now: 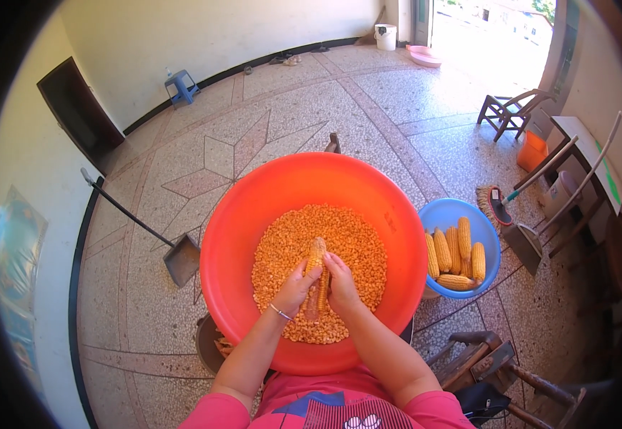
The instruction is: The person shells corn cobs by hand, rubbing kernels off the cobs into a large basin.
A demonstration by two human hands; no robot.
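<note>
A large red plastic basin (313,177) stands before me, its bottom covered with loose corn kernels (284,241). Over the kernels my left hand (296,287) grips a partly shelled corn cob (317,252), its top end pointing away from me. My right hand (342,281) is closed around the cob's right side, fingertips touching the left hand's thumb area. Between my palms shows a second long piece, yellow along one side, that looks like another cob (321,292); which hand bears it I cannot tell. Several whole corn cobs (453,249) lie in a blue basin (496,257) to the right.
A dark container (204,343) with husk-like pieces sits below the red basin's left edge. Long-handled dustpans stand at left (182,260) and right (525,249), the latter beside a broom (496,206). A wooden chair (482,359) is close on my right; a blue stool (182,88) stands far left.
</note>
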